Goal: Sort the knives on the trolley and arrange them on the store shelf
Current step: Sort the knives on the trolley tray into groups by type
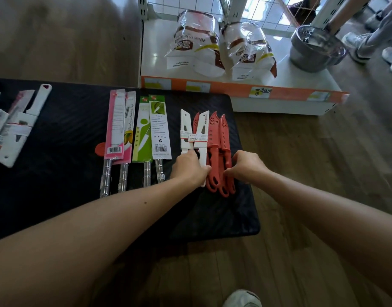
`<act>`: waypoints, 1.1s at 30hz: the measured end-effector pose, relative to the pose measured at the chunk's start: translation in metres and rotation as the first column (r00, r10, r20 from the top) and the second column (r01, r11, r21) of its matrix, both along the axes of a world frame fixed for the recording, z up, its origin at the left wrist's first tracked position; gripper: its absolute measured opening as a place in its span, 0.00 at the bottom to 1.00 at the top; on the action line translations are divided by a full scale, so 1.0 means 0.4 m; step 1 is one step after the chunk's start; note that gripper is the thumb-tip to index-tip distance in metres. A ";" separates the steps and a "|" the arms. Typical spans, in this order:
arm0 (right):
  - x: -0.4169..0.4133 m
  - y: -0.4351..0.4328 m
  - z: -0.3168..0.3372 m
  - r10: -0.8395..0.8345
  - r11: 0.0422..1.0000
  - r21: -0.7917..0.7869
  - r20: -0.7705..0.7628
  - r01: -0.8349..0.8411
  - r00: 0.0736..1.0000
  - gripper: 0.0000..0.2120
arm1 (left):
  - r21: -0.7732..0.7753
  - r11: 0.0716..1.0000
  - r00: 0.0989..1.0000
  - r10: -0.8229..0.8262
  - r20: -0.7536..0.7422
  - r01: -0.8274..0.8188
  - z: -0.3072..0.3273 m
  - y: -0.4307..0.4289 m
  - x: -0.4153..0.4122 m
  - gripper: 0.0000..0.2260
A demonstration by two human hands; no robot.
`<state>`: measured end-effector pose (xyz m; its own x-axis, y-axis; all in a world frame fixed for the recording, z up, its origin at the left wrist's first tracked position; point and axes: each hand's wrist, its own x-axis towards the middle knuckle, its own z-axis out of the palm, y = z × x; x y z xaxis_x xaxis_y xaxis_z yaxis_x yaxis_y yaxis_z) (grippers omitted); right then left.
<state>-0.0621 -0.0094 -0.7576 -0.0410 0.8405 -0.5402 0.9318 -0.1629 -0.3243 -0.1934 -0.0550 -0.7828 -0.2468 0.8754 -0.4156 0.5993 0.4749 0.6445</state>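
Left hand grips the white plastic-sheathed knives by their handles. Right hand's curled fingers pinch the red plastic-sheathed knives.

red plastic knives, matt; steel pot, glossy

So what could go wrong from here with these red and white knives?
The red knives overlap in a loose bunch by the trolley's right edge; if the right hand lifts them together, one could slide to the floor.
The left hand grips the white knives by the handles only; a sheath might slip off.
Bags and a pot crowd the shelf, leaving little room.
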 end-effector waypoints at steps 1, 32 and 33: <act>-0.001 0.000 0.003 0.006 1.000 0.018 0.009 -0.006 1.000 0.13 | 0.020 1.000 1.000 -0.003 -0.004 0.003 0.005 0.000 -0.005 0.19; -0.186 -0.057 0.038 0.198 0.965 0.135 0.174 -0.223 0.964 0.23 | 0.051 0.998 0.995 0.034 -0.091 -0.030 0.098 -0.079 -0.241 0.17; -0.186 -0.060 0.033 0.202 0.966 0.130 0.169 -0.225 0.965 0.23 | 0.050 0.998 0.996 0.033 -0.087 -0.028 0.097 -0.079 -0.240 0.17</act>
